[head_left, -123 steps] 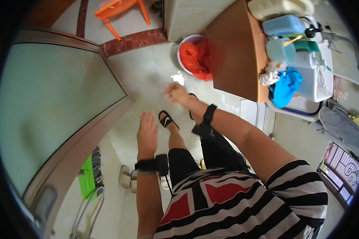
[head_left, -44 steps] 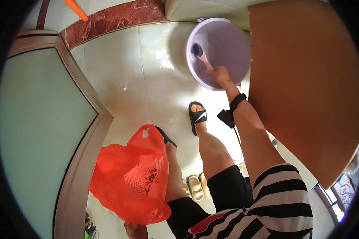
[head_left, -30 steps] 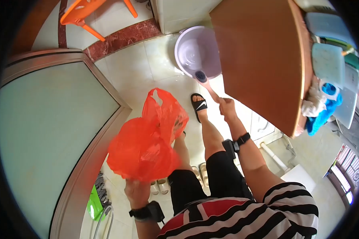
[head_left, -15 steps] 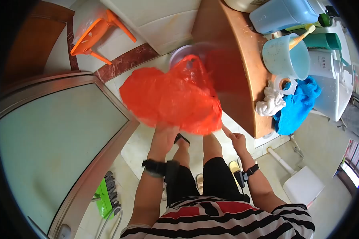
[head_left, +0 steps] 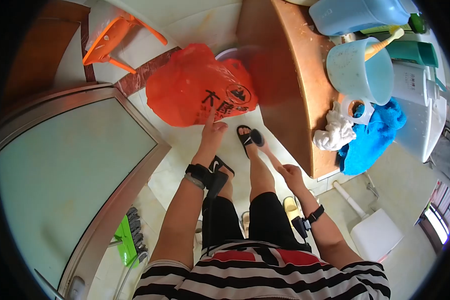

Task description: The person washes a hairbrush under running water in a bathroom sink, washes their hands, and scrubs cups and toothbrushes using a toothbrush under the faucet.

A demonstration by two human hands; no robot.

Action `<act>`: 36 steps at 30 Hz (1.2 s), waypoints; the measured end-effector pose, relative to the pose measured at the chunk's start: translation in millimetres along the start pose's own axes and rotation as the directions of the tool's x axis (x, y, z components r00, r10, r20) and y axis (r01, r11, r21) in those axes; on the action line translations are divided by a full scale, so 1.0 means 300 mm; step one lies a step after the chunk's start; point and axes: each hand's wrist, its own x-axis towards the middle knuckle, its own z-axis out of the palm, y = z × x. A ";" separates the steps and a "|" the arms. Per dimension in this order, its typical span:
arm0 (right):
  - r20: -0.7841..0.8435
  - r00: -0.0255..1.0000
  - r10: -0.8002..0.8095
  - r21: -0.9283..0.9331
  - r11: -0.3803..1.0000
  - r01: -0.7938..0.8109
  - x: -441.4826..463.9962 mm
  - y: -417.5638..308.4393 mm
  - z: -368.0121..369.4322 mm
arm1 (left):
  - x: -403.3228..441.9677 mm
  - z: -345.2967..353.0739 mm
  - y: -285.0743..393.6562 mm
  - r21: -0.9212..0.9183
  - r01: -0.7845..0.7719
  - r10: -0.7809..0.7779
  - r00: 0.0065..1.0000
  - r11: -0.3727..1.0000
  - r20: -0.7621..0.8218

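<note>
In the head view, the right grip (head_left: 291, 176) is closed around the pink handle of a brush (head_left: 270, 154). The brush slants forward and to the left of that grip, its dark head near one of the black sandals (head_left: 244, 141) on the person's feet.

The left grip (head_left: 214, 136) is loosely open, one finger stretched forward. Just ahead of it is a puffed-out red plastic bag (head_left: 197, 87) with black print; the finger overlaps the bag in this view, so I cannot tell whether they touch. Beyond the bag, the rim of a pale purple bucket (head_left: 227, 54) shows, mostly covered.

Forward and to the right of the right grip stands a brown table (head_left: 305, 65). On its near corner lie a crumpled white cloth (head_left: 335, 131) and a blue towel (head_left: 372, 135). Behind them is a light blue cup (head_left: 352, 70) with a yellow toothbrush (head_left: 380, 46) in it, and farther ahead a blue bottle (head_left: 365, 16).

An orange chair (head_left: 107, 42) is far ahead and left of the left grip. A frosted door (head_left: 70, 170) fills the left side, and a green mop (head_left: 127, 244) is behind and left of that grip.
</note>
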 end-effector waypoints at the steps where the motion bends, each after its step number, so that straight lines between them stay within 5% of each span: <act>1: 0.059 0.997 0.044 0.093 0.994 -0.049 0.019 -0.015 0.038 | -0.009 0.006 0.014 0.034 0.051 -0.051 0.999 0.998 0.011; 3: 0.209 0.975 0.069 0.088 0.992 -0.089 0.104 -0.012 0.126 | -0.047 0.017 0.033 0.002 0.076 -0.076 0.997 0.997 -0.007; 4: 0.305 0.929 0.209 0.232 0.930 -0.285 0.122 -0.100 0.160 | -0.080 0.021 0.044 -0.034 0.097 -0.098 0.995 0.995 -0.021; 5: 0.349 0.921 0.171 0.353 0.887 -0.298 0.158 -0.133 0.203 | -0.134 0.029 0.085 -0.025 0.101 -0.103 0.992 0.995 -0.079; 8: 0.507 0.858 0.078 0.784 0.372 -0.497 0.294 -0.232 0.318 | -0.234 -0.027 0.089 -0.052 0.151 -0.154 0.986 0.987 -0.065; 10: 0.593 0.803 0.055 0.802 0.037 -0.596 0.482 -0.197 0.391 | -0.293 -0.074 0.060 -0.074 0.167 -0.172 0.982 0.983 -0.079; 12: 0.461 0.884 0.081 0.886 0.016 -0.464 0.503 -0.329 0.386 | -0.350 -0.133 0.032 -0.096 0.181 -0.190 0.977 0.979 -0.097; 15: 0.464 0.865 0.190 0.871 0.079 -0.485 0.584 -0.319 0.419 | -0.441 -0.216 -0.010 -0.157 0.169 -0.202 0.954 0.973 -0.223; 17: 0.289 0.922 0.258 0.866 0.340 -0.367 0.527 -0.339 0.415 | -0.486 -0.270 -0.054 -0.202 0.164 -0.213 0.944 0.965 -0.252; 18: 0.290 0.923 0.253 0.864 0.346 -0.367 0.493 -0.332 0.412 | -0.509 -0.291 -0.069 -0.248 0.159 -0.228 0.933 0.956 -0.279; 20: 0.231 0.942 0.243 0.747 0.575 -0.332 0.406 -0.297 0.399 | -0.564 -0.317 -0.081 -0.291 0.161 -0.249 0.923 0.943 -0.294; 23: 0.212 0.928 0.306 0.655 0.660 -0.368 0.258 -0.285 0.349 | -0.643 -0.329 -0.078 -0.378 0.166 -0.290 0.909 0.911 -0.300; 27: 0.270 0.931 0.244 0.542 0.761 -0.357 0.037 -0.215 0.193 | -0.754 -0.310 -0.012 -0.377 0.138 -0.240 0.941 0.916 -0.239; 32: 0.032 0.984 0.175 0.215 0.960 -0.178 -0.334 -0.090 -0.131 | -0.770 -0.264 0.081 -0.307 0.050 -0.094 0.987 0.950 -0.132; 36: -0.142 0.964 0.225 0.210 0.959 -0.193 -0.720 0.012 -0.485 | -0.788 -0.135 0.269 -0.315 0.015 0.013 0.996 0.949 0.084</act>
